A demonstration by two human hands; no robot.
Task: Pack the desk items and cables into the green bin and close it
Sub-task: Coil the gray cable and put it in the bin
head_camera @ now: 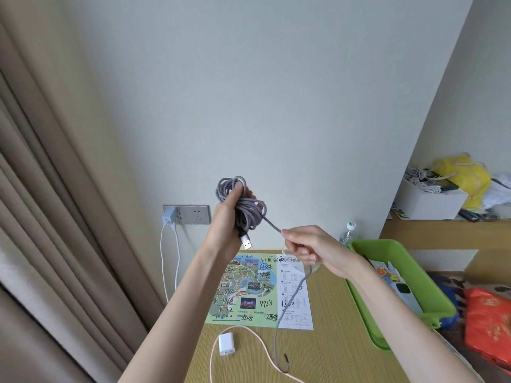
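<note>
My left hand [224,222] is raised above the desk and grips a coiled grey braided cable [250,210]; its USB plug hangs below the palm. My right hand [312,248] pinches the loose strand of the same cable, whose tail drops to the desk. The green bin [367,246] stands open at the desk's right edge with a few small items inside. On the desk lie a white charger [226,344], a pink cable [265,355] and a map sheet [249,288].
A wall socket [190,214] holds a blue plug with white cords hanging down. A curtain [55,217] fills the left. A water bottle [347,232] stands behind the bin. A white box [431,203] and a yellow bag [464,175] sit on the right shelf.
</note>
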